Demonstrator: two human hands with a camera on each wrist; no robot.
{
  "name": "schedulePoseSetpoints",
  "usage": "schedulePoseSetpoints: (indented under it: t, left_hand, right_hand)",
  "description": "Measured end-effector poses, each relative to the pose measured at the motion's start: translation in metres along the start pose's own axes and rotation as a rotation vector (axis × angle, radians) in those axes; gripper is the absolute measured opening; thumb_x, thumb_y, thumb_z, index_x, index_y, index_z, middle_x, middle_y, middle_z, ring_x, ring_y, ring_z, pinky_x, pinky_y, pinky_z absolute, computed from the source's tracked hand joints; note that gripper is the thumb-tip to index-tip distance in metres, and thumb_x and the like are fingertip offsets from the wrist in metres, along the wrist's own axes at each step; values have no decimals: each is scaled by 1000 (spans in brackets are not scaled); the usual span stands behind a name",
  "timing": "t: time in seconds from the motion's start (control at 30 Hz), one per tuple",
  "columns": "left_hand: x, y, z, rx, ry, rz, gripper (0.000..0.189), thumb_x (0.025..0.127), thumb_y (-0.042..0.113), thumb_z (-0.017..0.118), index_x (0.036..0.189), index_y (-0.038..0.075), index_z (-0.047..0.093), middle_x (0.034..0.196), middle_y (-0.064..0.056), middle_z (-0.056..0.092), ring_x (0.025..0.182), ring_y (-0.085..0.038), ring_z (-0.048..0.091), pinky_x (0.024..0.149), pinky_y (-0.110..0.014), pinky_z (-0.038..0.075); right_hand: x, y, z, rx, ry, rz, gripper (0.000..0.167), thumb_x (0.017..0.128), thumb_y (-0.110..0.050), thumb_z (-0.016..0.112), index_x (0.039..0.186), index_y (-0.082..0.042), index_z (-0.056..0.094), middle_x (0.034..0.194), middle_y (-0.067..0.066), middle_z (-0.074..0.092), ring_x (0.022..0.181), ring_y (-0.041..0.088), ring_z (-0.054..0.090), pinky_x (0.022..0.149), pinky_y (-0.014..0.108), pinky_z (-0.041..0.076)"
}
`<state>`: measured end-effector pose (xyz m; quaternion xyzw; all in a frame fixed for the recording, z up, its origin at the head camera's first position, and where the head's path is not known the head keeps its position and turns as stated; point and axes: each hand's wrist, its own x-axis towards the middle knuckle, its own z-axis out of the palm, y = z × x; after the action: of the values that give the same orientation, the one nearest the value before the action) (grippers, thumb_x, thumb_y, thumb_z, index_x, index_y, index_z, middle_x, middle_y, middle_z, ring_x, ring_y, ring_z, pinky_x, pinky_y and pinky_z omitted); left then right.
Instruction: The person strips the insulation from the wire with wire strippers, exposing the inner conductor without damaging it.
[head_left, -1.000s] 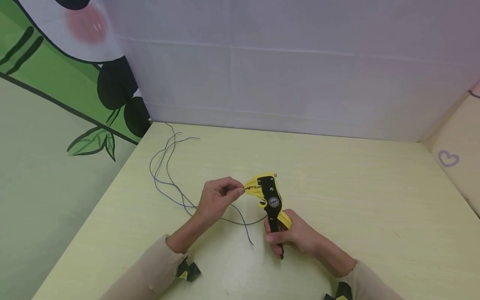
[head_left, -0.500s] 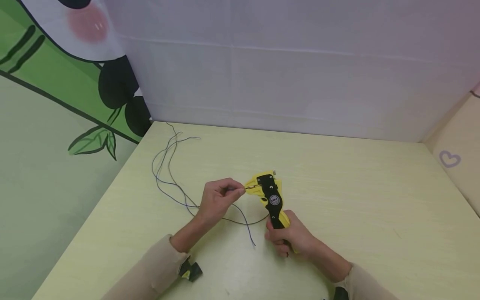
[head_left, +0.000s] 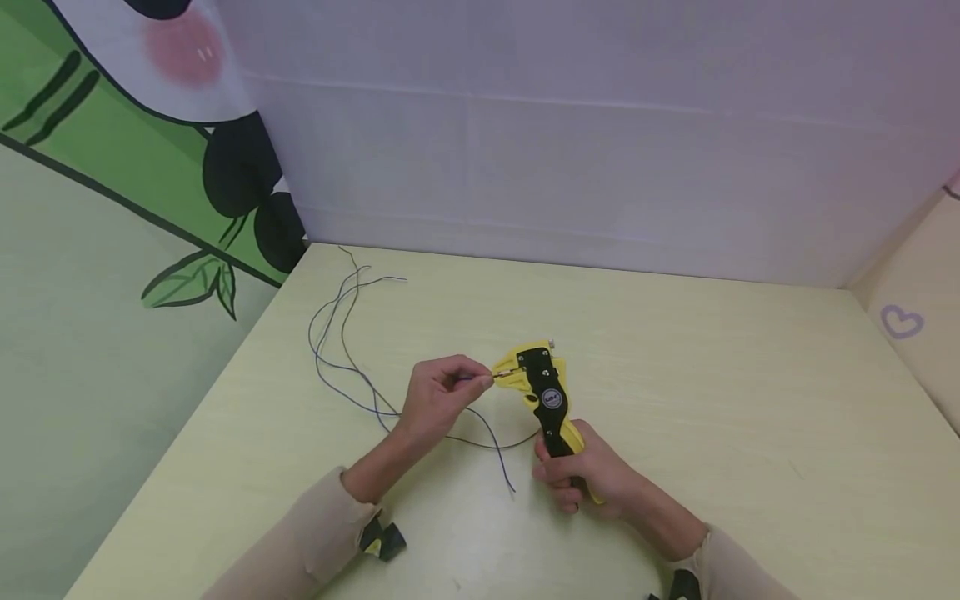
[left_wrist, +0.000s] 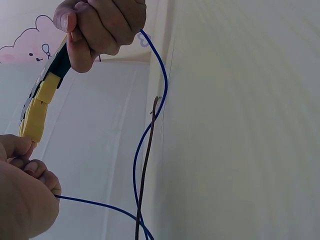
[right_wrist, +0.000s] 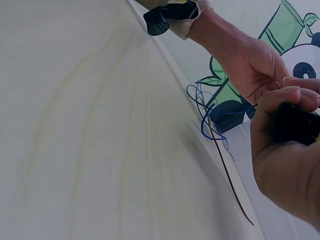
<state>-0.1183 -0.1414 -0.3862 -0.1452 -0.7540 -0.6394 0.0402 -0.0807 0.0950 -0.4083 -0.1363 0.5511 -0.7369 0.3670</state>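
Note:
My right hand (head_left: 585, 471) grips the handles of a yellow and black wire stripper (head_left: 551, 398), its head pointing up and left. The handles are squeezed close together. At the stripper's nose, my left hand (head_left: 444, 392) pinches a blue wire (left_wrist: 90, 202) between thumb and forefinger, with its end reaching into the yellow head. How deep the end sits cannot be made out. In the left wrist view, the yellow head (left_wrist: 37, 117) almost meets the left fingertips. The right wrist view shows the curled right fingers (right_wrist: 285, 95) around the black handle (right_wrist: 295, 125).
Loose blue wire (head_left: 321, 361) loops over the left side of the pale table (head_left: 712, 400). A brown wire (head_left: 468, 441) crosses it and curves toward the right hand. One blue wire end (head_left: 512, 487) lies between the forearms. A pale sheeted wall (head_left: 585, 183) stands behind.
My right hand has squeezed the stripper's handles together, and the tool's yellow parts have shifted at its head. The left hand keeps its pinch on the blue wire, nearly in place.

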Motion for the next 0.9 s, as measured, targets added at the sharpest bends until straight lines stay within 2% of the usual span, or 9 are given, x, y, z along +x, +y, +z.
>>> schedulePoseSetpoints:
  t: [0.13, 0.33, 0.6, 0.9]
  left_hand:
    - [0, -1, 0, 5, 1, 1, 10, 91, 1, 67, 95, -6, 73, 76, -19, 63, 61, -5, 44, 55, -19, 37]
    - [1, -3, 0, 2, -5, 14, 10, 91, 1, 67, 96, -6, 73, 78, -23, 63, 61, -6, 44, 55, -19, 37]
    - [1, -4, -2, 15, 18, 15, 9, 91, 1, 68, 95, -6, 73, 76, -17, 63, 63, -6, 45, 56, -19, 38]
    - [1, -10, -3, 12, 12, 36, 9, 91, 0, 67, 95, -6, 72, 75, -15, 61, 63, -6, 45, 56, -19, 38]
  right_hand:
    - [1, 0, -1, -2, -6, -2, 14, 86, 0, 60, 85, -11, 52, 58, -9, 47, 46, 6, 40, 46, 22, 41]
    - [1, -1, -2, 2, -29, -20, 12, 88, -1, 60, 86, -11, 53, 61, -9, 48, 47, 6, 42, 48, 22, 42]
    - [-3, -4, -10, 39, -13, -42, 15, 87, 2, 57, 86, -13, 54, 62, -9, 50, 47, 4, 45, 47, 22, 42]
    - [1, -2, -14, 22, -47, -28, 14, 88, 1, 56, 88, -13, 53, 62, -9, 49, 48, 4, 44, 49, 22, 43]
